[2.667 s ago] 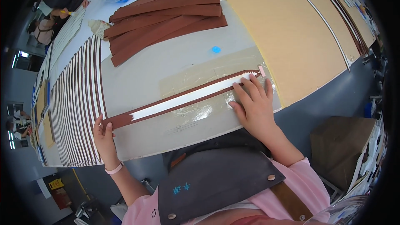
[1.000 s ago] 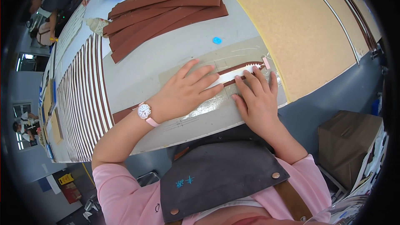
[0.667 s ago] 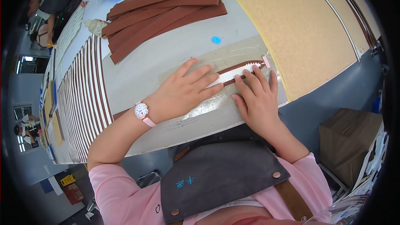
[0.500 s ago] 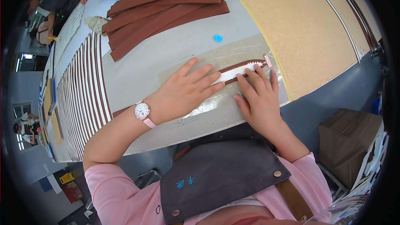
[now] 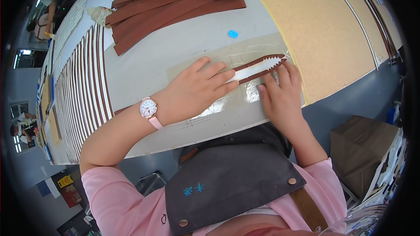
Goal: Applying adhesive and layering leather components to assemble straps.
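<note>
A brown strip with a white inner face (image 5: pixel 253 71) lies on the work surface, its far-right end rounded and its turned-in edge notched in small teeth. My left hand (image 5: pixel 197 85) rests flat across the left part of the strip, fingers spread, hiding that part. At the rounded end is my right hand (image 5: pixel 283 94), with fingertips touching the lower brown edge and the thumb apart from them. Beneath the strip is a glossy translucent sheet (image 5: pixel 251 94) on the grey board. A pink-strapped watch is on my left wrist.
A pile of brown strips (image 5: pixel 175 6) lies at the back. To the left is a row of narrow brown-and-white strips (image 5: pixel 83 91). A small blue piece (image 5: pixel 233 34) sits beyond my hands. A tan board (image 5: pixel 332 39) with a metal rod (image 5: pixel 356 13) lies right; other people are far left.
My right hand has shifted right, from on top of the strip to its rounded end, uncovering more of the white face. The small pink piece by the tip is no longer visible. My left hand stays flat.
</note>
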{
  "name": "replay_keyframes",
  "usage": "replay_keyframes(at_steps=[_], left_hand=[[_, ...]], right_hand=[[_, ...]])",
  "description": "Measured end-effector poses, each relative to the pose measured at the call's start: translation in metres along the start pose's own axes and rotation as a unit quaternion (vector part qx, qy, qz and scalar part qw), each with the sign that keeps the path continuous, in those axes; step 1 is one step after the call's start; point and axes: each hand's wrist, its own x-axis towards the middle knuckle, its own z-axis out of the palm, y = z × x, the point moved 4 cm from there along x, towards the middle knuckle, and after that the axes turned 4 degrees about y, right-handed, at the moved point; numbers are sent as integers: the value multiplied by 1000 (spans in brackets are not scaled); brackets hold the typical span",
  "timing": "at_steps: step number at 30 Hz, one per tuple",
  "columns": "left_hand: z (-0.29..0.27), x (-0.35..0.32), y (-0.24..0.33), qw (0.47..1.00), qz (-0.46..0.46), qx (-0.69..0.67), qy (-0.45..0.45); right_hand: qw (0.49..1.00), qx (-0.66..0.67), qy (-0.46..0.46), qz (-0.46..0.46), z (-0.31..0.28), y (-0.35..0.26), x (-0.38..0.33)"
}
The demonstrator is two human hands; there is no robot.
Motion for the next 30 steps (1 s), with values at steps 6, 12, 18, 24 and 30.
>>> replay_keyframes(at_steps=[6, 12, 18, 24, 30], left_hand=[[-3, 1, 1, 999, -16, -36, 1], [-3, -1, -1, 997, -38, -61, -5], [3, -5, -4, 992, -62, -97, -45], [8, -12, 0, 979, -116, -141, -88], [13, -18, 4, 966, -151, -207, -28]], right_hand=[[994, 33, -83, -62, 14, -5, 23], [984, 47, -77, -152, 13, -11, 41], [972, 114, -111, -175, 12, -14, 54], [950, 48, -235, -201, 12, -21, 67], [937, 27, -290, -193, 10, -32, 76]])
